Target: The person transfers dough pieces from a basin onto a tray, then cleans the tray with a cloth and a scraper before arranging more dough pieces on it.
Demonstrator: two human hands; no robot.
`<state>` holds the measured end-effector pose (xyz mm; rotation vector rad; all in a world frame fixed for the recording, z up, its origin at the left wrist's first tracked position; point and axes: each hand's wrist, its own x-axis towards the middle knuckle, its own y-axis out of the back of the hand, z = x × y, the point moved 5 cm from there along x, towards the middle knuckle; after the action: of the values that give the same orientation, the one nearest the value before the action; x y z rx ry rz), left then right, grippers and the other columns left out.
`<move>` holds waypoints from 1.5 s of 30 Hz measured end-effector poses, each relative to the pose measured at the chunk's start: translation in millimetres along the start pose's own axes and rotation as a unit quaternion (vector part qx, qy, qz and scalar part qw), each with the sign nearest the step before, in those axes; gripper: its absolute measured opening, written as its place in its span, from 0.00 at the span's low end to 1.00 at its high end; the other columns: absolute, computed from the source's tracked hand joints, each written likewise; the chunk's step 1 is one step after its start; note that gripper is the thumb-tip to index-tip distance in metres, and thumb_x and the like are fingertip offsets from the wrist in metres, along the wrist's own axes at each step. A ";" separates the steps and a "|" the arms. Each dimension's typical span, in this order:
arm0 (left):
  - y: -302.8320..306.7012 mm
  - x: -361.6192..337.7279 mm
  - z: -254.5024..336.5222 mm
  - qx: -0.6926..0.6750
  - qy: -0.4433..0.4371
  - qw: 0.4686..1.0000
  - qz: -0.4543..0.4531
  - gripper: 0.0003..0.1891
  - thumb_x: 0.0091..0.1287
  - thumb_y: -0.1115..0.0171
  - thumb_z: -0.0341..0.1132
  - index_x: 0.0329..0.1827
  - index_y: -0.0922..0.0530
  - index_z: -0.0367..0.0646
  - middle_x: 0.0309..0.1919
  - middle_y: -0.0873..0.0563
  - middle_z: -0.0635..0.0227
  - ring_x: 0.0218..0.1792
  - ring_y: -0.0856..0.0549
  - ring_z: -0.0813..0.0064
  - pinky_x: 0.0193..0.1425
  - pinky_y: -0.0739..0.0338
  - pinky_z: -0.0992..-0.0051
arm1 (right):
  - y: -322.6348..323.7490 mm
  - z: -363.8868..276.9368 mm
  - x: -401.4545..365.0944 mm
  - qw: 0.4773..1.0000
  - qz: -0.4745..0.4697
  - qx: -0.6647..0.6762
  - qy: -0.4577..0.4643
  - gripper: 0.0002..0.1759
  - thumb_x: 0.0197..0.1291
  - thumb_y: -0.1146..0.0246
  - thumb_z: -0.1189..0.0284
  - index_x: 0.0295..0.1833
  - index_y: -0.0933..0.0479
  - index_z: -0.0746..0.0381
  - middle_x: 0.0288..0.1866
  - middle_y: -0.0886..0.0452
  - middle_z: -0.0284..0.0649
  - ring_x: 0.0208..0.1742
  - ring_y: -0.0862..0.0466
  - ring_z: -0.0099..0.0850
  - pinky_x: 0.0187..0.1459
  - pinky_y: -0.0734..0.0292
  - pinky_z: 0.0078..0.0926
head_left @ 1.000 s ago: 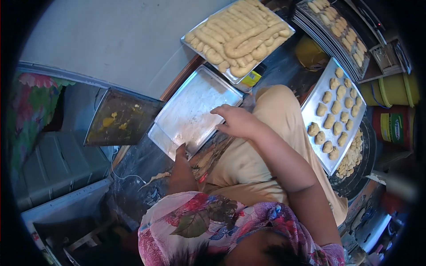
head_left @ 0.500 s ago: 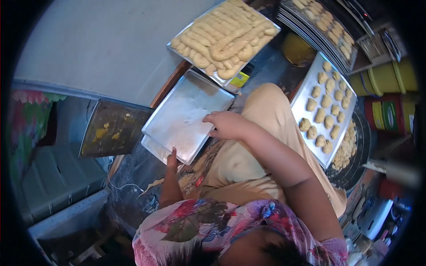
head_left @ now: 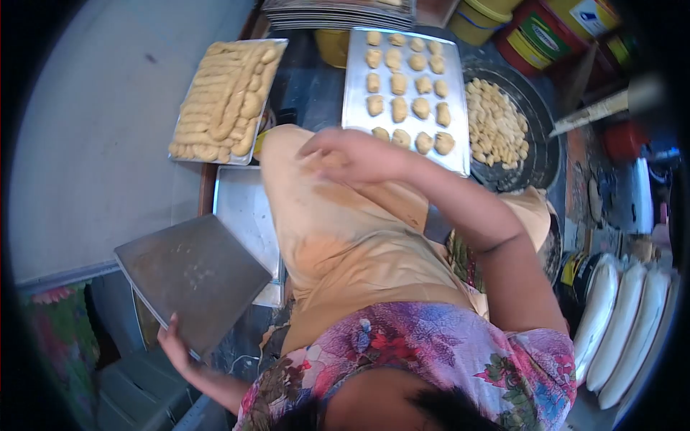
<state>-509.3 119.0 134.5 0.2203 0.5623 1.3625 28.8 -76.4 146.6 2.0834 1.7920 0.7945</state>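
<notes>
My left hand (head_left: 178, 345) grips the lower edge of a dark baking tray (head_left: 194, 276), its thumb on the upper face. The tray is held tilted, partly over a silver baking tray (head_left: 248, 205) that lies at my left. My right hand (head_left: 334, 159) hovers over my raised knee, blurred, with loosely bent fingers and nothing visible in them. Beyond it, a silver tray (head_left: 460, 118) carries rows of small dough pieces (head_left: 399, 84). Further left, another tray holds long dough rolls (head_left: 223, 93) packed side by side.
A wide black pan (head_left: 543, 144) with many small dough pieces (head_left: 496, 122) stands at the right. Stacked trays (head_left: 338, 16) and a yellow bucket (head_left: 478, 20) are at the back. Red tubs (head_left: 528, 39) stand behind the pan. White filled bags (head_left: 622, 330) line the lower right.
The view has turned to the right. My left hand now holds up the dark tray at the left. My right hand has left the silver tray and moved over my knee.
</notes>
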 end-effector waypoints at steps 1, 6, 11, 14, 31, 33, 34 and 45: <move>14.1 -14.4 20.2 0.038 -0.005 0.999 -0.019 0.21 0.67 0.39 0.35 0.58 0.22 0.27 0.47 0.15 0.61 0.47 0.18 0.71 0.57 0.27 0.72 | 32.0 10.0 -27.5 0.998 0.035 -0.007 -0.052 0.19 0.61 0.33 0.67 0.55 0.22 0.62 0.51 0.17 0.46 0.52 0.17 0.42 0.56 0.23 0.37; 53.5 -88.8 99.9 0.041 -0.062 0.996 0.042 0.22 0.70 0.40 0.39 0.59 0.22 0.29 0.50 0.16 0.57 0.49 0.19 0.69 0.57 0.28 0.70 | 112.5 36.3 -202.0 0.884 -0.107 -0.258 -0.375 0.25 0.52 0.27 0.61 0.53 0.21 0.63 0.49 0.17 0.49 0.53 0.18 0.47 0.54 0.23 0.38; 46.0 -138.1 150.8 -0.010 -0.154 0.977 0.146 0.28 0.70 0.39 0.44 0.63 0.27 0.27 0.54 0.19 0.54 0.51 0.21 0.64 0.58 0.28 0.66 | 68.1 -22.0 -324.4 0.832 -0.118 -0.211 -0.500 0.40 0.36 0.21 0.54 0.59 0.23 0.53 0.60 0.22 0.45 0.67 0.27 0.48 0.68 0.38 0.53; 54.4 -122.2 168.5 -0.072 -0.213 0.961 0.163 0.28 0.70 0.39 0.45 0.63 0.27 0.28 0.56 0.21 0.54 0.53 0.22 0.63 0.60 0.29 0.64 | 22.4 -32.3 -355.4 0.850 -0.024 -0.357 -0.386 0.40 0.36 0.21 0.55 0.60 0.23 0.53 0.66 0.27 0.42 0.72 0.33 0.45 0.75 0.53 0.59; -261.1 -79.8 325.9 -0.352 -0.393 0.842 -0.115 0.14 0.68 0.38 0.32 0.48 0.19 0.27 0.42 0.14 0.57 0.42 0.14 0.69 0.49 0.20 0.71 | 122.4 19.3 -411.5 0.647 0.532 0.545 0.044 0.22 0.75 0.51 0.64 0.68 0.29 0.64 0.65 0.22 0.46 0.61 0.19 0.40 0.62 0.22 0.43; -311.9 -99.9 347.6 -0.288 -0.476 0.819 -0.137 0.09 0.66 0.36 0.29 0.43 0.18 0.30 0.41 0.13 0.63 0.39 0.15 0.74 0.48 0.21 0.75 | 161.3 3.0 -383.1 0.693 0.491 0.513 0.126 0.23 0.75 0.51 0.64 0.68 0.29 0.62 0.65 0.22 0.45 0.61 0.19 0.41 0.63 0.23 0.43; -335.8 -107.2 358.9 -0.242 -0.523 0.800 -0.167 0.09 0.67 0.37 0.30 0.44 0.17 0.32 0.40 0.13 0.64 0.39 0.15 0.76 0.47 0.22 0.76 | 180.9 -7.3 -368.1 0.668 0.526 0.515 0.108 0.21 0.74 0.49 0.63 0.64 0.26 0.63 0.62 0.20 0.44 0.59 0.18 0.40 0.61 0.21 0.42; -457.1 -265.7 344.4 0.121 -0.955 0.222 -0.157 0.28 0.61 0.37 0.32 0.68 0.25 0.53 0.60 0.17 0.73 0.58 0.17 0.71 0.73 0.32 0.56 | 242.4 -36.8 -359.5 0.662 0.594 0.457 -0.004 0.30 0.73 0.52 0.47 0.58 0.25 0.63 0.50 0.17 0.49 0.48 0.15 0.43 0.51 0.18 0.41</move>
<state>29.5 -174.9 281.5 1.6089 -1.3438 -0.2535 177.5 -477.2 227.9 3.9306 0.4633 -0.0905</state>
